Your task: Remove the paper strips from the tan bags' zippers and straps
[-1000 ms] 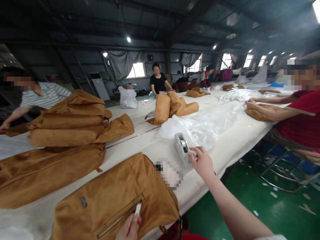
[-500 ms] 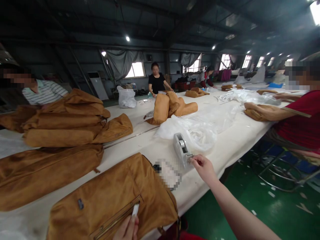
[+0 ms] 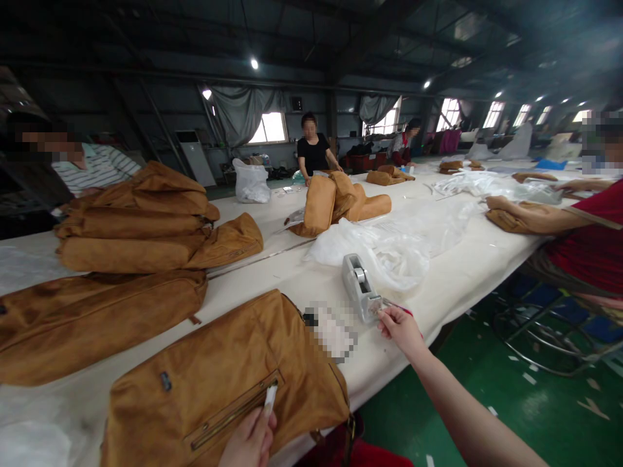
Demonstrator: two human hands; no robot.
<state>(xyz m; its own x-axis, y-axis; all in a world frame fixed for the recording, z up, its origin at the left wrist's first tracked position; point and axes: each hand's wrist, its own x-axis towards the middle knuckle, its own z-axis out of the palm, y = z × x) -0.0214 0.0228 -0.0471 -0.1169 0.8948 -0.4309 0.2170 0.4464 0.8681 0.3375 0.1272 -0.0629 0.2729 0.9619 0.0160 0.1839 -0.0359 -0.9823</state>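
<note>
A tan suede bag (image 3: 219, 376) lies in front of me on the long white table (image 3: 452, 272), its zip pocket facing up. My left hand (image 3: 250, 441) rests on the bag near the zip and pinches a small white piece (image 3: 269, 399). My right hand (image 3: 402, 327) reaches out to the grey tape dispenser (image 3: 359, 287) and pinches the strip of clear tape at its cutter end. A blurred-out white item (image 3: 331, 331) lies between bag and dispenser.
More tan bags are stacked at the left (image 3: 141, 227) and mid-table (image 3: 335, 201). Clear plastic sheets (image 3: 389, 246) lie behind the dispenser. A person in red (image 3: 588, 240) sits at the right; others work at the left and far end. Green floor lies on the right.
My right hand has moved from the dispenser's side to its cutter end and closed on the tape, drawing it a little towards me. My left hand has stayed on the bag.
</note>
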